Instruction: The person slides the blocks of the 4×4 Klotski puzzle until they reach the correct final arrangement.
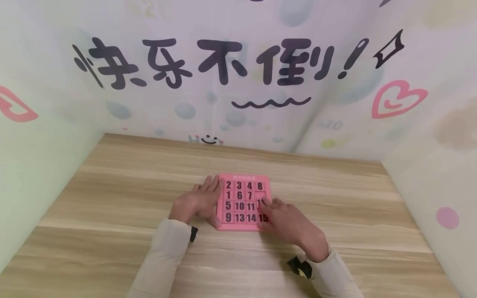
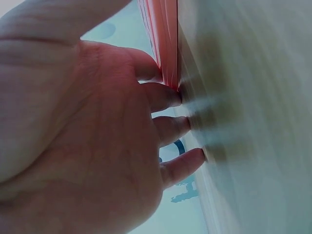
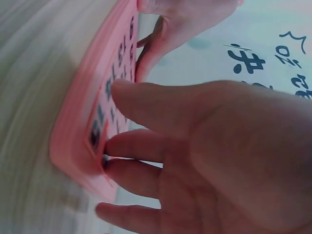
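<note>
A pink number sliding puzzle lies flat on the table, its black-numbered tiles facing up. My left hand rests along the puzzle's left side, with the thumb at the lower left corner and the other fingers spread out. In the left wrist view, those fingertips meet the tabletop beside the puzzle's edge. My right hand reaches over the right column, its fingers extended. Its fingertips touch a tile below the gap under the 8 and partly hide its number. The right thumb is over the bottom row, near the 15.
The wood-grain table extends around the puzzle on every side. Behind it hangs a printed white backdrop with dark lettering, and pale side walls flank the table. Black straps show at both cuffs.
</note>
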`<state>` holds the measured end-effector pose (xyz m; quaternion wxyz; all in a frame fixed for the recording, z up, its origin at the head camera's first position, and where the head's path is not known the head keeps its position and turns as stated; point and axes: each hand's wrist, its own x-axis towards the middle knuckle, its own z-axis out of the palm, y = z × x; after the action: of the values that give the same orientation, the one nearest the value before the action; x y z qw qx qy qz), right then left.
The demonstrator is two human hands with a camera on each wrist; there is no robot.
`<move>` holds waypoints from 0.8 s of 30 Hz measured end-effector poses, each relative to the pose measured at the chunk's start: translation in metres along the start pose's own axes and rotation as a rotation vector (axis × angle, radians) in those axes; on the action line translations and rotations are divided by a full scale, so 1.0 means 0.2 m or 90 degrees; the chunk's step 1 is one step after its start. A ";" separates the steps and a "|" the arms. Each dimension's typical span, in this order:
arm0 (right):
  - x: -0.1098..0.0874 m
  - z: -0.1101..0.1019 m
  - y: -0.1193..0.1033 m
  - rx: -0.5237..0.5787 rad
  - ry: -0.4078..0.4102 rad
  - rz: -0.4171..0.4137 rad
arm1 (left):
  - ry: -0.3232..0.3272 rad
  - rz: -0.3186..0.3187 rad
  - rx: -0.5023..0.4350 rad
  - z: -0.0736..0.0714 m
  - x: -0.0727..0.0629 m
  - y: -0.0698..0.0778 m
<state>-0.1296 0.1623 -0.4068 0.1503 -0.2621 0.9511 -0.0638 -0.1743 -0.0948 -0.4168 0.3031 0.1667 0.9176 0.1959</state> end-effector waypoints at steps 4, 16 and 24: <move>-0.01 -0.01 -0.01 0.009 -0.015 -0.002 | -0.004 -0.002 -0.003 0.00 0.00 0.00; -0.03 -0.05 -0.03 0.015 -0.026 0.005 | -0.004 -0.007 -0.002 -0.01 0.01 0.01; -0.02 -0.05 -0.03 -0.013 -0.001 -0.009 | -0.005 -0.011 -0.004 -0.01 0.01 0.01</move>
<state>-0.1265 0.1609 -0.3942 0.1479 -0.2703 0.9498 -0.0551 -0.1766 -0.0938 -0.4147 0.3092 0.1588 0.9170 0.1955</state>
